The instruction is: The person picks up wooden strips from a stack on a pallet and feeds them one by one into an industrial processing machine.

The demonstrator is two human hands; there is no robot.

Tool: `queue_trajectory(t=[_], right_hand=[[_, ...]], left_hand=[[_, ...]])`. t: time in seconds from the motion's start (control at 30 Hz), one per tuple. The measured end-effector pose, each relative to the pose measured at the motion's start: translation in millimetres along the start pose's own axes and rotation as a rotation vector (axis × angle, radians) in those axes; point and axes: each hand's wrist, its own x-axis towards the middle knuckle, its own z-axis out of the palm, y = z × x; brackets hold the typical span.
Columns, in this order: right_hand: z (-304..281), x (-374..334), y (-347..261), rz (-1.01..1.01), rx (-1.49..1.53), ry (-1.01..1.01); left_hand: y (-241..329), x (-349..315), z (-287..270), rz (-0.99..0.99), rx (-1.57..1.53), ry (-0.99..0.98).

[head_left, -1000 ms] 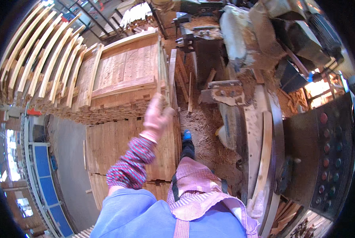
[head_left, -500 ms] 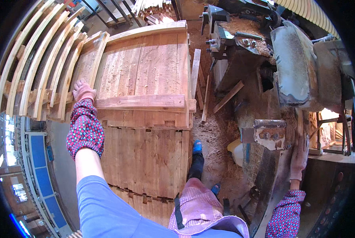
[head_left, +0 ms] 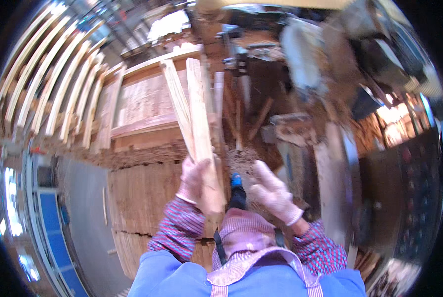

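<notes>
My left hand (head_left: pixel 194 179), in a pale glove, is closed around two wooden strips in front of my body. The thicker strip (head_left: pixel 199 109) points away from me, and its near end comes down past my thumb. Behind it a thinner strip (head_left: pixel 178 101) slants to the left, so the two form a narrow V. To the right of the strips my gloved right hand (head_left: pixel 273 194) is raised and open, fingers apart, touching nothing. Both arms wear checked sleeve covers. Motion blurs part of the picture.
A waist-high wooden stack (head_left: pixel 144 185) stands ahead to the left, with a row of upright slats (head_left: pixel 58 84) along its far left. At the right is a dusty machine with a pale metal cover (head_left: pixel 301 54). Loose wood pieces (head_left: pixel 261 118) lie on the floor between them.
My left hand has left the slatted wood at the left and now grips two strips before me. My right hand has come inward from the machine. The view has turned slightly.
</notes>
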Motion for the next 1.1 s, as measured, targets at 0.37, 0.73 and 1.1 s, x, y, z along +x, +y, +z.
queue_trajectory(t=[0.37, 0.73, 1.1], right_hand=[[-108.8, -284.7, 26.3, 0.168, -0.924, 0.537], [-281.7, -68.8, 47.2, -0.031, -1.765, 0.550], [-113.2, -130.7, -4.8, 0.020, -0.665, 0.168]], left_hand=[[-164.0, -124.7, 195.4, -0.248, -0.219, -0.242], [-158.3, -129.7, 180.3, -0.263, -0.141, -0.195], [-177.8, -84.8, 194.5, -0.061, 0.281, -0.397]])
